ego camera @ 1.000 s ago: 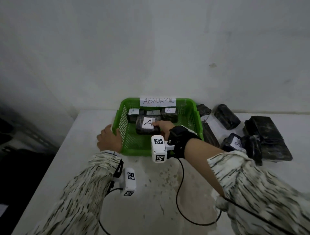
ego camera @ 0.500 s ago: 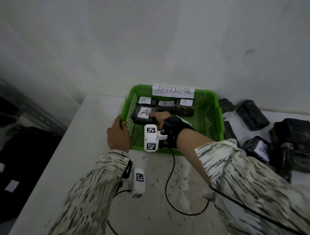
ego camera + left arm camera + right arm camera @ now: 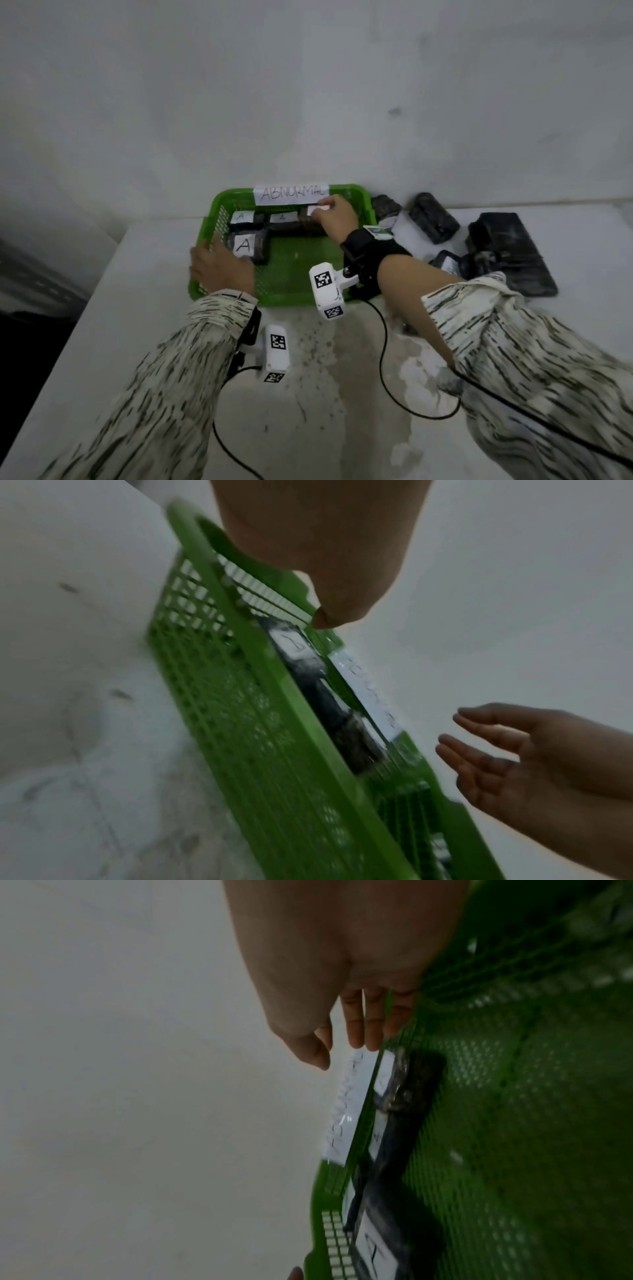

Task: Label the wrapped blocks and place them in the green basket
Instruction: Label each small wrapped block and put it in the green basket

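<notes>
The green basket (image 3: 284,299) stands against the wall with an "ABNORMAL" sign (image 3: 291,195) on its far rim. Inside, a dark wrapped block labelled A (image 3: 245,245) lies at the front left. Two more A blocks (image 3: 241,217) (image 3: 282,219) sit in the back row, and a third (image 3: 308,224) is partly hidden under my right hand (image 3: 334,214). That hand hovers there with relaxed, straight fingers (image 3: 356,1026) and holds nothing. My left hand (image 3: 219,263) holds the basket's front left rim (image 3: 291,696), its thumb (image 3: 325,615) over the edge.
Several dark wrapped blocks lie on the table right of the basket: a small one (image 3: 433,217), another (image 3: 385,207), one with a white label (image 3: 448,263) and a large flat pile (image 3: 507,246). The wall is close behind. The table's left edge drops off.
My right hand has let go of the front-left A block and moved to the back right of the basket. My left hand stays on the rim. The head view shifted.
</notes>
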Tool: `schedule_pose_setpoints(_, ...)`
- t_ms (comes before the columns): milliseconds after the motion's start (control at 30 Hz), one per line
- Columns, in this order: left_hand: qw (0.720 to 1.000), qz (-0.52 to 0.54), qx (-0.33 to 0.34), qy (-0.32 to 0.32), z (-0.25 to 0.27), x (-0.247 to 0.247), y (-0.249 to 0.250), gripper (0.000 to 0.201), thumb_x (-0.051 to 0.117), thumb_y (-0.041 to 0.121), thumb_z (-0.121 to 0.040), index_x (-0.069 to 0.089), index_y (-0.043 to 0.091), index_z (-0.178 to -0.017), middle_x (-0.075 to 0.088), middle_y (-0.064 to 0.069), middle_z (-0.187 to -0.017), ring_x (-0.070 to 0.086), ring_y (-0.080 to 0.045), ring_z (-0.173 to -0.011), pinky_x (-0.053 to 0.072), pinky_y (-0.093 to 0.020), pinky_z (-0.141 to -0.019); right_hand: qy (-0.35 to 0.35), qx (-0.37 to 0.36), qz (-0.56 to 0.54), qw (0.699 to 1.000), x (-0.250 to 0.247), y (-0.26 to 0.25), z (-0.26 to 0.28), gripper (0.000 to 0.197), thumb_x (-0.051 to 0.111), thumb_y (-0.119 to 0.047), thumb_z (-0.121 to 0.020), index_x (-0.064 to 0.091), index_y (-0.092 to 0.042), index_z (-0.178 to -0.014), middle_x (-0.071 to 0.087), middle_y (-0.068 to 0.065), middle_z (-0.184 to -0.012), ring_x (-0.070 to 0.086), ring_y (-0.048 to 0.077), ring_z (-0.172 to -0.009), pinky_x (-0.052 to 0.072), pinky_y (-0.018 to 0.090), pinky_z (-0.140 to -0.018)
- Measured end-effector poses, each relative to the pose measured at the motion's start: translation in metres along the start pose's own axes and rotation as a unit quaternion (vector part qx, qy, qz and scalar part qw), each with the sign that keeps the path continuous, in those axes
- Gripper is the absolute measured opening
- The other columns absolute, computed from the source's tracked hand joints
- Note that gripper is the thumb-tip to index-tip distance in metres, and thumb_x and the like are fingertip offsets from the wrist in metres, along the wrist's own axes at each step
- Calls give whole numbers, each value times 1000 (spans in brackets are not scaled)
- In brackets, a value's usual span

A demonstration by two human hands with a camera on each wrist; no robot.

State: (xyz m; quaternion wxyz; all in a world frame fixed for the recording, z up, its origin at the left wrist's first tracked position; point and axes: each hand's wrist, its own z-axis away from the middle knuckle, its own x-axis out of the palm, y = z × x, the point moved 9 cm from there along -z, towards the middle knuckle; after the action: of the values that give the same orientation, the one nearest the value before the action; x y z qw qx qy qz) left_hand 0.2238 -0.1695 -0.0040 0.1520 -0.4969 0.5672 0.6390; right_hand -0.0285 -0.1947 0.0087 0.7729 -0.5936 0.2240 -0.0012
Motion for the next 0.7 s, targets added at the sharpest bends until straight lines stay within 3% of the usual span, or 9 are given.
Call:
schedule_pose_setpoints(33, 998, 1, 28, -48, 12, 12, 17, 58, 61, 12, -79, 45, 15, -135, 35, -17, -143, 27, -34, -136, 14, -48, -114, 27, -13, 3, 1000, -20, 0, 1, 24, 64, -7, -82, 61, -5, -106, 63, 14, -114, 57, 25, -100, 44, 27, -83)
schedule_pose_setpoints(133, 990, 14, 83, -112, 48, 40, 65, 50, 56, 19, -86, 45, 19, -134, 33, -14, -143, 22, -31, -138, 10, -43, -116, 105, -27, 8, 994, -80, 14, 2, 23, 63, -9, -81, 62, -6, -104, 64, 18, -113, 59, 31, -107, 46, 37, -94)
schedule_pose_setpoints(300, 966, 10, 161, -201, 114, 87, 126, 42, 46, 31, -94, 44, 20, -135, 39, -11, -140, 29, -27, -135, 17, -42, -113, 147, 37, 92, 984, -157, 69, -7, 27, 63, -18, -81, 63, -13, -108, 62, 18, -118, 57, 34, -112, 43, 39, -99)
schedule_pose_setpoints(467, 936, -62, 217, -271, 149, 129, 145, 55, 28, 49, -97, 40, 16, -139, 46, -12, -140, 39, -30, -130, 27, -47, -108, 86, 60, 187, 977, -178, 109, -23, 40, 67, -21, -77, 61, -13, -115, 54, 17, -127, 52, 35, -118, 42, 41, -102)
schedule_pose_setpoints(633, 935, -108, 220, -255, 150, 132, 142, 57, 25, 54, -95, 36, 19, -138, 51, -11, -135, 44, -31, -125, 34, -50, -102, 9, -14, 296, 955, -164, 97, -49, 49, 66, -14, -80, 52, -9, -127, 42, 15, -136, 46, 32, -123, 38, 33, -98)
schedule_pose_setpoints(700, 936, -107, 220, -254, 151, 131, 142, 55, 25, 53, -96, 36, 19, -137, 52, -11, -134, 44, -31, -124, 34, -51, -101, -22, -43, 352, 935, -152, 88, -60, 54, 64, -16, -83, 46, -12, -134, 37, 13, -142, 43, 32, -128, 39, 36, -99)
